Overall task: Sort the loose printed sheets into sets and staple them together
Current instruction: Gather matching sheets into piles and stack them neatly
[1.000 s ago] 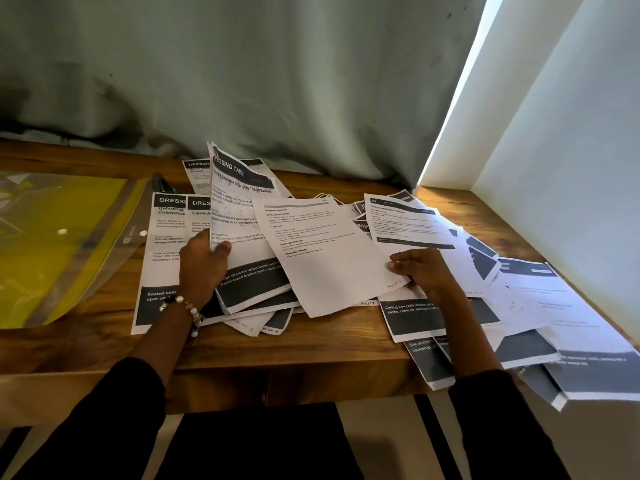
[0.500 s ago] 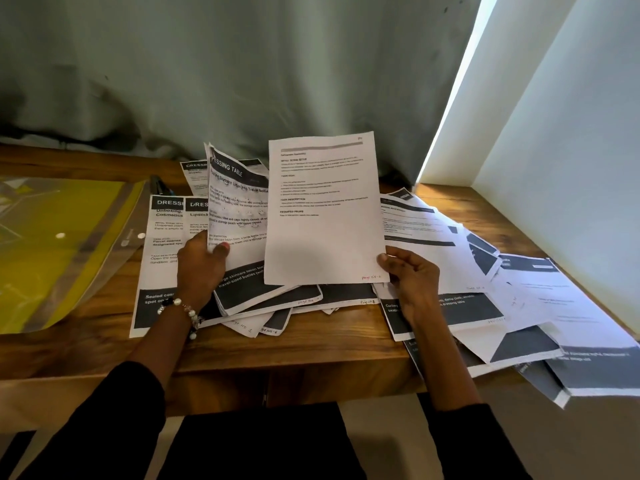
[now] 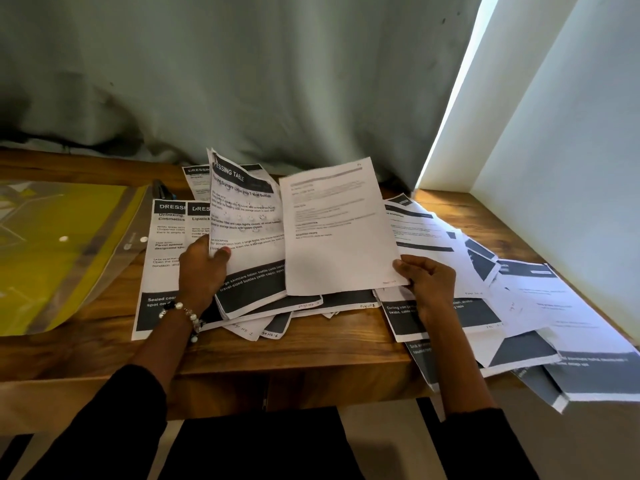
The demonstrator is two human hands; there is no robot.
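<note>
Many loose printed sheets (image 3: 450, 244) lie spread over the wooden table (image 3: 329, 348), most with dark bands at the foot. My left hand (image 3: 201, 271) grips the left edge of a raised "Dressing Table" sheet (image 3: 249, 237), tilted up off the pile. My right hand (image 3: 427, 280) pinches the lower right corner of a mostly white text sheet (image 3: 339, 230), held up beside the first one. A dark stapler (image 3: 161, 192) peeks out at the back, left of the sheets, partly hidden.
A yellow plastic folder (image 3: 59, 251) lies on the table's left side. A grey curtain (image 3: 242, 81) hangs behind the table, and a white wall (image 3: 554, 150) bounds the right. Some sheets (image 3: 588, 375) overhang the front right edge.
My right hand lifted the white text sheet off the pile and raised it upright, then tilted it slightly right. My left hand kept its hold on the Dressing Table sheet.
</note>
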